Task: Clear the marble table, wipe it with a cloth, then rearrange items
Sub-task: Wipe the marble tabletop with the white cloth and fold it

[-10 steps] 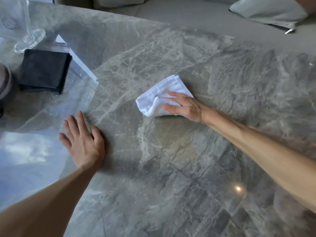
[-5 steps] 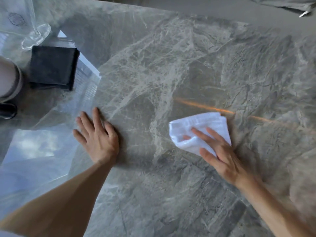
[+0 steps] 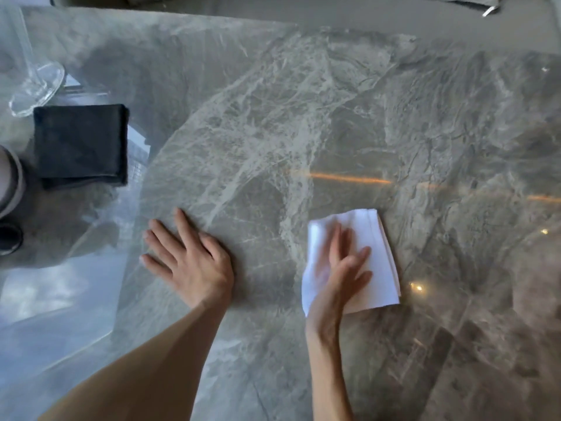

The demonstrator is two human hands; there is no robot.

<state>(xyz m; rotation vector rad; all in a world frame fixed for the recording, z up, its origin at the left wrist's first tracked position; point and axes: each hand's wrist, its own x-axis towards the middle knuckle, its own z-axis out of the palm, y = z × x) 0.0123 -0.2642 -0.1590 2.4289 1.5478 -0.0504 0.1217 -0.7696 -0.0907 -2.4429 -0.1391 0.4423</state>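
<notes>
A folded white cloth [image 3: 376,262] lies flat on the grey marble table [image 3: 303,117], a little right of centre. My right hand [image 3: 340,275] presses down on the cloth's left half with fingers spread and is blurred by motion. My left hand [image 3: 189,256] rests palm down on the bare marble to the left of the cloth, fingers apart, holding nothing.
At the left stand a folded dark cloth [image 3: 80,144], the clear foot of a glass [image 3: 38,86], a pale round vessel [image 3: 9,180] cut off by the frame and a small dark object [image 3: 9,238]. A grey sofa [image 3: 364,7] runs beyond the far edge.
My right hand has swept the white cloth from the table's middle toward me and to the right. The left hand stays planted in the same spot.
</notes>
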